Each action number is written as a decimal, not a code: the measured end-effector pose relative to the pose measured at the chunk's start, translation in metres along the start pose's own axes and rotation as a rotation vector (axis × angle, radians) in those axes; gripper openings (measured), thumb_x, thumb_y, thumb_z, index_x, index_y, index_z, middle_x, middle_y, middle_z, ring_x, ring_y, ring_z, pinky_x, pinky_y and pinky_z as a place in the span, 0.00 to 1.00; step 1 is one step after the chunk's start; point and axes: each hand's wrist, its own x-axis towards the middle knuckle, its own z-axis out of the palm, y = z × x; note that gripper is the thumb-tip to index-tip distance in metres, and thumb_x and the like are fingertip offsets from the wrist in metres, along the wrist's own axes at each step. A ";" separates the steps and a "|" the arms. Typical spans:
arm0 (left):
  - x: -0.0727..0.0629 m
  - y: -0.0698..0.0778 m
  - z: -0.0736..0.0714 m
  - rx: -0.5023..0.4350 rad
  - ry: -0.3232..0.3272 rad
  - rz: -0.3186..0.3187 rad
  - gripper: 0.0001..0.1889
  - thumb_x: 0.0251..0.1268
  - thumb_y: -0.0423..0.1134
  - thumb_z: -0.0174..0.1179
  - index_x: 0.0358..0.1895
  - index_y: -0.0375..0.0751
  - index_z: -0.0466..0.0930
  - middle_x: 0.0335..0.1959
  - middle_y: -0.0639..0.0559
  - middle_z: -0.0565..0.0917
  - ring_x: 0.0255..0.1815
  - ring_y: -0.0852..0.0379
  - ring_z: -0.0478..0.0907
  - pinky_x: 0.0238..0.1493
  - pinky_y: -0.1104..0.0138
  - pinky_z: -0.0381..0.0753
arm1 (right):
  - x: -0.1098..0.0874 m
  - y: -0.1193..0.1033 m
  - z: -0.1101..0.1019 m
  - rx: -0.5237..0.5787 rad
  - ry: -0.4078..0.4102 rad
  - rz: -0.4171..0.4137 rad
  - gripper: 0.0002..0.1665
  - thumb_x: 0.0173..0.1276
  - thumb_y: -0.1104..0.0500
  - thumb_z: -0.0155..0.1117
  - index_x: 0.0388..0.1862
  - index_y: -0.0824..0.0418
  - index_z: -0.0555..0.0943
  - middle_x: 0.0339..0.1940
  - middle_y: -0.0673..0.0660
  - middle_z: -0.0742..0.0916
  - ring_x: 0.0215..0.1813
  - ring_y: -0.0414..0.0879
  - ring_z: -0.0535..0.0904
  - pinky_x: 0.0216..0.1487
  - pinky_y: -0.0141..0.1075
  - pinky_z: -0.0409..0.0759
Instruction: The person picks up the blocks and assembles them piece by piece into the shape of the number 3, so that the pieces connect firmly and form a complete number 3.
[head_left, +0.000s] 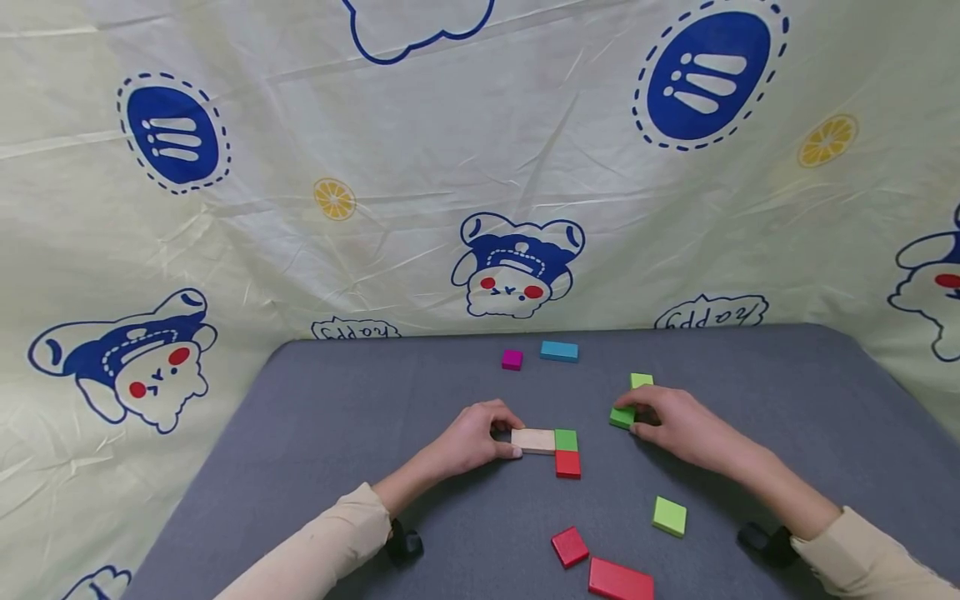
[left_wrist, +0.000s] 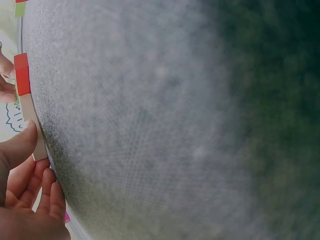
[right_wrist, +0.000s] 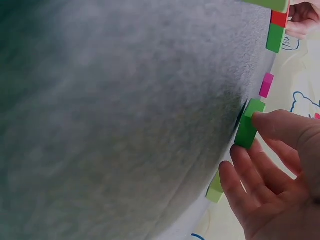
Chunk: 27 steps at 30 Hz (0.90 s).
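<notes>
In the head view my left hand [head_left: 480, 433] pinches the left end of a pale wooden block [head_left: 534, 442] lying on the table. Against that block's right end sits a green block [head_left: 566, 440], with a red block [head_left: 567, 464] touching its near side. To the right, my right hand [head_left: 678, 425] pinches another green block [head_left: 622, 417] between thumb and fingers; the right wrist view shows this green block [right_wrist: 249, 123] with the thumb on its face. Just beyond those fingers lies a lime block [head_left: 641, 380], partly covered by the hand.
Toward the back are a magenta block [head_left: 512, 360] and a blue block [head_left: 559, 351]. Nearer lie a lime square block [head_left: 669, 516], a red square block [head_left: 570, 547] and a longer red block [head_left: 620, 578]. A printed cloth [head_left: 405, 267] hangs behind the grey table [head_left: 337, 400].
</notes>
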 end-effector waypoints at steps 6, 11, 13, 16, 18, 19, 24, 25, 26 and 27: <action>0.000 0.002 0.000 -0.002 -0.003 -0.005 0.13 0.57 0.36 0.72 0.46 0.44 0.86 0.39 0.59 0.79 0.42 0.60 0.73 0.45 0.69 0.72 | 0.005 -0.006 0.003 0.008 0.006 -0.041 0.19 0.63 0.66 0.68 0.54 0.59 0.83 0.48 0.52 0.84 0.48 0.49 0.79 0.50 0.51 0.77; -0.001 0.002 -0.001 -0.008 -0.004 -0.009 0.13 0.57 0.36 0.72 0.46 0.44 0.86 0.39 0.60 0.79 0.42 0.60 0.73 0.45 0.70 0.72 | 0.009 -0.011 0.007 0.042 -0.016 -0.067 0.20 0.64 0.67 0.68 0.56 0.58 0.82 0.51 0.53 0.84 0.51 0.50 0.78 0.53 0.52 0.77; -0.001 0.001 -0.001 -0.007 -0.003 -0.007 0.13 0.57 0.36 0.72 0.46 0.44 0.86 0.39 0.60 0.79 0.42 0.60 0.73 0.45 0.70 0.72 | 0.012 -0.013 0.009 0.047 -0.026 -0.072 0.20 0.64 0.66 0.68 0.56 0.57 0.82 0.52 0.52 0.83 0.52 0.50 0.77 0.53 0.52 0.77; -0.001 0.000 -0.001 -0.006 0.000 -0.002 0.13 0.57 0.36 0.72 0.46 0.44 0.87 0.38 0.61 0.79 0.42 0.61 0.73 0.45 0.70 0.72 | 0.015 -0.016 0.011 0.042 -0.037 -0.079 0.20 0.65 0.66 0.68 0.56 0.57 0.81 0.52 0.52 0.83 0.52 0.49 0.77 0.53 0.52 0.77; -0.001 0.000 0.000 -0.008 0.000 0.001 0.13 0.57 0.36 0.72 0.46 0.44 0.87 0.38 0.61 0.79 0.42 0.61 0.73 0.45 0.70 0.73 | 0.016 -0.018 0.012 0.036 -0.043 -0.081 0.20 0.65 0.66 0.68 0.57 0.57 0.81 0.52 0.52 0.83 0.51 0.49 0.77 0.54 0.51 0.77; -0.001 0.000 0.000 -0.009 -0.001 0.002 0.13 0.57 0.36 0.72 0.46 0.44 0.87 0.38 0.61 0.79 0.42 0.61 0.73 0.45 0.70 0.73 | 0.017 -0.019 0.013 0.035 -0.046 -0.083 0.20 0.65 0.66 0.67 0.57 0.58 0.81 0.52 0.52 0.83 0.51 0.48 0.77 0.54 0.51 0.76; 0.000 0.001 -0.001 -0.011 0.001 0.010 0.12 0.57 0.36 0.72 0.45 0.43 0.86 0.38 0.59 0.79 0.42 0.60 0.73 0.45 0.69 0.73 | 0.023 -0.022 0.016 0.043 -0.060 -0.099 0.20 0.66 0.66 0.67 0.57 0.58 0.81 0.52 0.51 0.83 0.50 0.48 0.77 0.54 0.50 0.76; 0.000 0.001 -0.001 -0.012 0.001 0.012 0.12 0.57 0.35 0.72 0.45 0.43 0.86 0.38 0.59 0.79 0.41 0.60 0.74 0.45 0.69 0.73 | 0.024 -0.022 0.017 0.046 -0.064 -0.099 0.20 0.66 0.66 0.67 0.57 0.58 0.81 0.52 0.51 0.83 0.51 0.48 0.77 0.54 0.51 0.76; 0.000 0.000 -0.001 -0.012 0.002 0.012 0.12 0.57 0.35 0.72 0.45 0.43 0.86 0.38 0.59 0.79 0.41 0.60 0.74 0.45 0.69 0.73 | 0.025 -0.023 0.018 0.046 -0.067 -0.101 0.20 0.66 0.66 0.67 0.57 0.58 0.81 0.52 0.51 0.83 0.51 0.48 0.77 0.55 0.51 0.76; 0.000 0.000 0.000 -0.014 0.002 0.009 0.12 0.57 0.35 0.72 0.45 0.43 0.87 0.38 0.59 0.79 0.42 0.60 0.74 0.45 0.69 0.73 | 0.026 -0.024 0.018 0.046 -0.071 -0.100 0.20 0.66 0.65 0.67 0.57 0.58 0.81 0.52 0.51 0.83 0.52 0.48 0.77 0.55 0.51 0.76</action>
